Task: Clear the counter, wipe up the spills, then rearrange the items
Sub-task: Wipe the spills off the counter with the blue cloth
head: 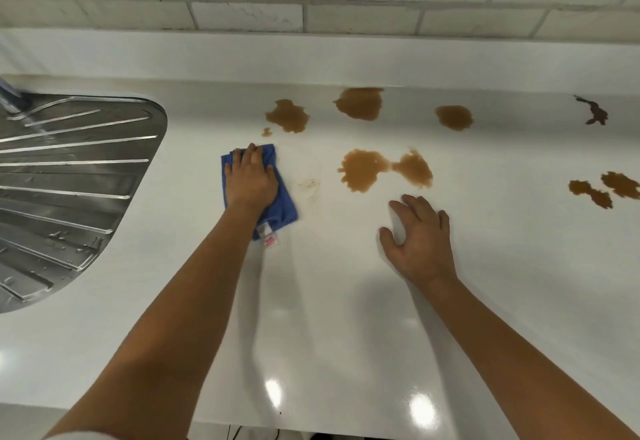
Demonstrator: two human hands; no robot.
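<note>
1. The blue cloth (259, 190) lies folded on the white counter (346, 301), toward its sink end and about midway between the back and front edges. A white label sticks out from its near corner.
2. The left hand (251, 179) presses down on the cloth, fingers together and bent slightly over its far edge, palm flat on the fabric.
3. Just right of the cloth is a faint smear (310, 185), apparently the residue of a spill already mostly taken up.
4. Brown spills (363, 169) remain: a joined pair nearest the cloth, three more along the back edge, and others toward the right end, including a darker one (595, 112) near the back.
5. The right hand (419, 235) rests on the bare counter near the joined pair, fingers spread and relaxed, holding nothing.
6. The drainboard (69, 179) sits at the left end, well apart from the spills.
7. The wiping step appears to be in hand, with no items left on the counter. The next move probably calls for sliding the cloth right across the smear and into the joined pair, pressing evenly so the liquid is absorbed, not pushed outward.
</note>
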